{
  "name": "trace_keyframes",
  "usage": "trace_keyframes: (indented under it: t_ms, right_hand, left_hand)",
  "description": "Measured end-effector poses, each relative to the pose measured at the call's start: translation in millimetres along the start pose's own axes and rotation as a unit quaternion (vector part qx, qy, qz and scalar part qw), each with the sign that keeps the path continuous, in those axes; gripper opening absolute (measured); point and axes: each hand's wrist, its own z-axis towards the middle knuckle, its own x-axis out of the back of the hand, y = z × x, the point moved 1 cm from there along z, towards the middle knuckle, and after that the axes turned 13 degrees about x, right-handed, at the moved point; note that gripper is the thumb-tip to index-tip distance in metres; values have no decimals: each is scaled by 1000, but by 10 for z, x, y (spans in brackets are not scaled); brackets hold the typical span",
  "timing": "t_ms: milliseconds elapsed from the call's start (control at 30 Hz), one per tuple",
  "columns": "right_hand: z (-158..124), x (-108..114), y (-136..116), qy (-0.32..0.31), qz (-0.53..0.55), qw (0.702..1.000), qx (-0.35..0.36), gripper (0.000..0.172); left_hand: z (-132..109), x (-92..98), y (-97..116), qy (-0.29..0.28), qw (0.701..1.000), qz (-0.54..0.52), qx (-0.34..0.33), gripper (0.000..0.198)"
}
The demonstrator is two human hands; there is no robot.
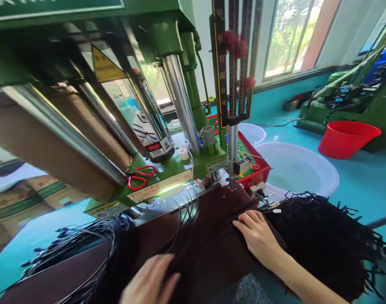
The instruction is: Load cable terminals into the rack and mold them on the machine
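My right hand [254,231] rests at the right of the dark brown tabletop [224,249], its fingers curled over thin black cables [208,230] that run across the table. My left hand [148,280] is low in the view, left of the middle, and smeared by motion. Its thumb and fingers point right, close to the dark strands; whether it grips any is unclear. Several thin grey cables [188,207] hang from the green press [167,171] onto the table behind the hands.
Red-handled scissors [137,182] lie on the press. A black cable bundle [85,236] spreads at left; a thick black heap [322,240] lies beside my right arm. Past the red control box [259,162] stand a white tub [333,177] and a red bucket [344,141].
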Motion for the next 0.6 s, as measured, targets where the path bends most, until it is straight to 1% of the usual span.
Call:
trace_keyframes:
  t_ms: [33,100,133,200,267,333,400,433,467,500,533,567,600]
  right_hand:
    - [-6,25,29,9,-5,1000,-8,23]
    - [-16,59,99,14,-14,1000,-20,21]
    - [-20,69,133,11,-14,1000,-21,21]
    - [-27,87,181,8,-8,1000,-16,22]
    - [-33,124,190,18,5,1000,-16,27]
    - [-43,187,146,39,50,997,-36,32]
    - [-62,257,46,56,153,984,-76,31]
    - [-77,281,-23,60,222,967,-105,29]
    - [-94,292,-102,61,302,941,-140,25]
    - [-112,284,-186,62,393,899,-184,21]
    - [-128,259,-270,65,490,837,-235,17]
    - [-137,218,-350,71,585,755,-287,17]
    - [-135,170,-417,82,668,662,-329,19]
  left_hand:
    - [101,-188,203,-33,998,31,-37,37]
    - [285,-539,536,-82,991,94,-42,48]
    - [357,-688,651,-103,987,119,-32,50]
    - [451,-913,772,-144,978,152,-17,45]
    - [495,-1053,791,-190,967,169,-21,36]
    - [527,-1130,780,-239,954,178,-35,31]
    - [579,-1159,789,-290,938,185,-36,32]
    - [616,-1155,806,-313,931,185,-32,32]
    - [659,-1137,828,-332,925,180,-27,33]
    - [705,-1103,851,-346,923,169,-20,32]
    - [748,-1053,873,-356,923,148,-9,32]
    - [784,-990,890,-365,924,115,3,32]
    - [806,-916,903,-375,924,70,17,32]
